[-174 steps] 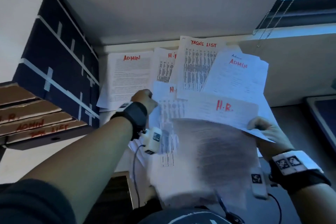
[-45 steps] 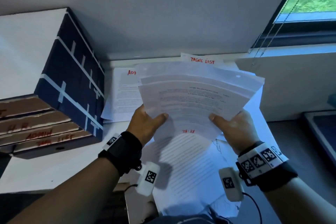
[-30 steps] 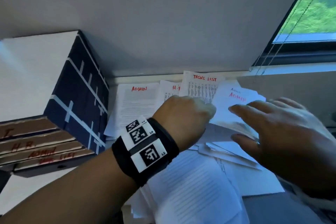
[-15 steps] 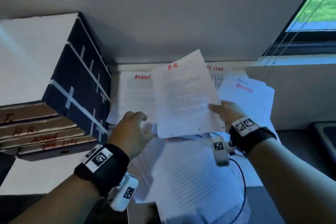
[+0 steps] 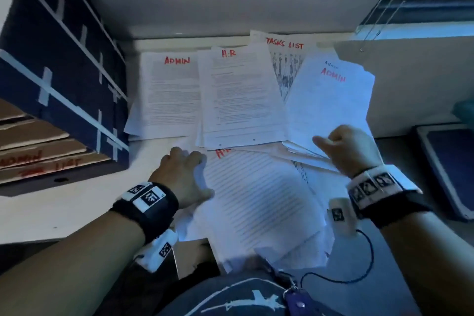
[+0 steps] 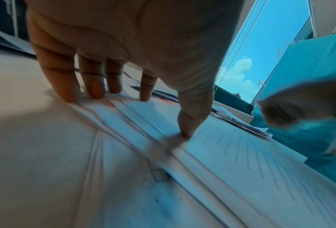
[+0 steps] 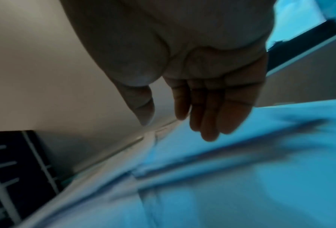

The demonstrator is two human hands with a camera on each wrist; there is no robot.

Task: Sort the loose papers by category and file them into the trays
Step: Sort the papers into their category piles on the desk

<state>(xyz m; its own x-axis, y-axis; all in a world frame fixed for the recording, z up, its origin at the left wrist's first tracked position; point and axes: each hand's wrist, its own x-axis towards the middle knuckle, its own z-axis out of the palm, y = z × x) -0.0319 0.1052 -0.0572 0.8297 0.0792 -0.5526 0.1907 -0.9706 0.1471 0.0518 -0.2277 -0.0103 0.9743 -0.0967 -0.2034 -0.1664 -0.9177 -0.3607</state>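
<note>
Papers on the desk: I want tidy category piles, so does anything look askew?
Yes. The right-hand ADMIN pile lies tilted and fanned, covering part of the TASKS LIST sheet. The lined sheets under the left hand sprawl past the desk edge.

1. The H.R sheet [image 5: 239,95] that the right hand [image 5: 351,151] held up half a second ago now lies flat on the pile ahead of both hands, beside the ADMIN sheet [image 5: 170,97].
2. The right hand has let it go and now hangs with loose fingers over the right-side ADMIN stack [image 5: 331,100].
3. The left hand [image 5: 183,178] now presses its fingertips [image 6: 94,91] on the near lined sheet [image 5: 259,202].
</note>
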